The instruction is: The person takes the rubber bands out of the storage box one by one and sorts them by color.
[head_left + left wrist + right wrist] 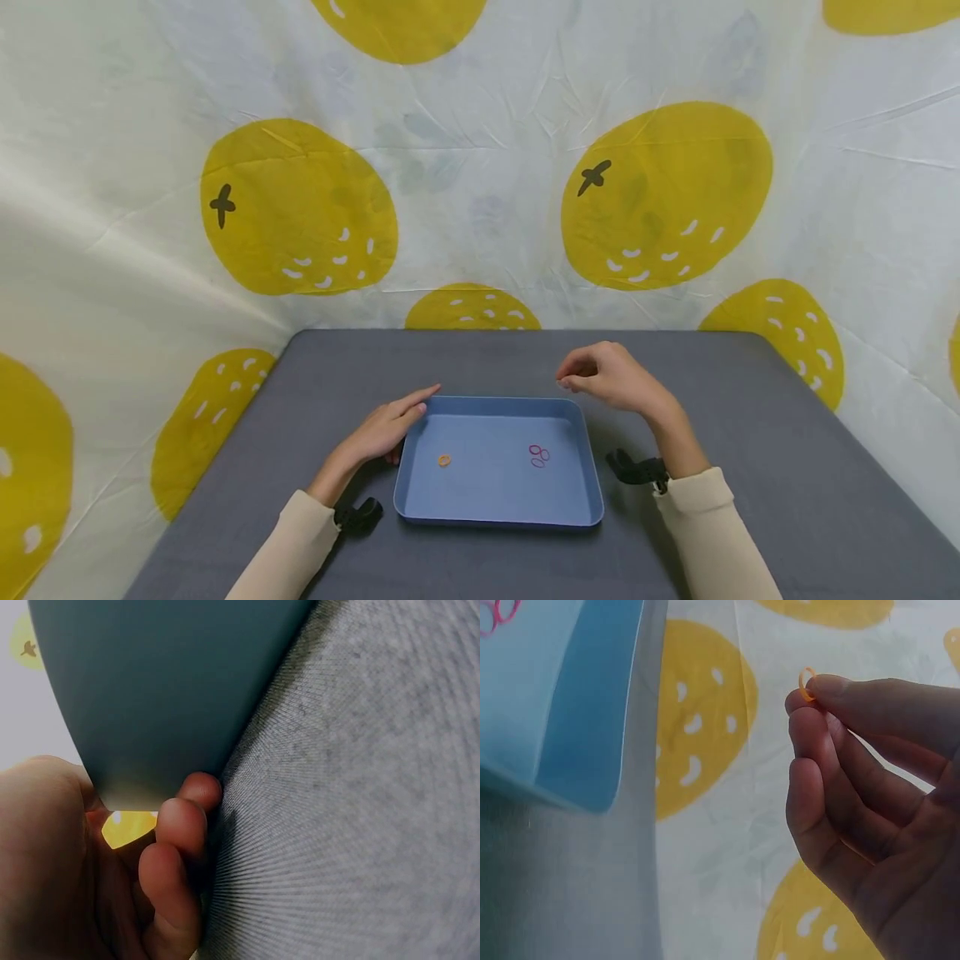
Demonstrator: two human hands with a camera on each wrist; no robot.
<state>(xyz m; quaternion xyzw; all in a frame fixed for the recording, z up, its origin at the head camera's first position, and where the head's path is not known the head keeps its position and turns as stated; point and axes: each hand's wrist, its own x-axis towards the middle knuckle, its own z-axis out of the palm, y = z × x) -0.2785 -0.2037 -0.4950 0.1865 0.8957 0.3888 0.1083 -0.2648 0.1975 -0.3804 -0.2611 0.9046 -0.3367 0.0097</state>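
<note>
right hand (615,379): pinching a tiny orange rubber band (802,684), up around 2 o'clock from the blue tray (487,504) | left hand (386,429): got the tray's 10 o'clock corner, fingers bent against the outer wall | inside: orange band (442,462) at 9 o'clock, reddish bands (540,455) at 3 | tray's on a grey desk (495,567) btw

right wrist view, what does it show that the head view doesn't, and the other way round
Only the right wrist view clearly shows a small orange band pinched by the right hand.

Only the head view shows the left hand at the tray's left side, a second orange band lying inside, and both sleeves.

Both share the right hand, blue tray, red bands, grey table and fruit-patterned cloth.
</note>
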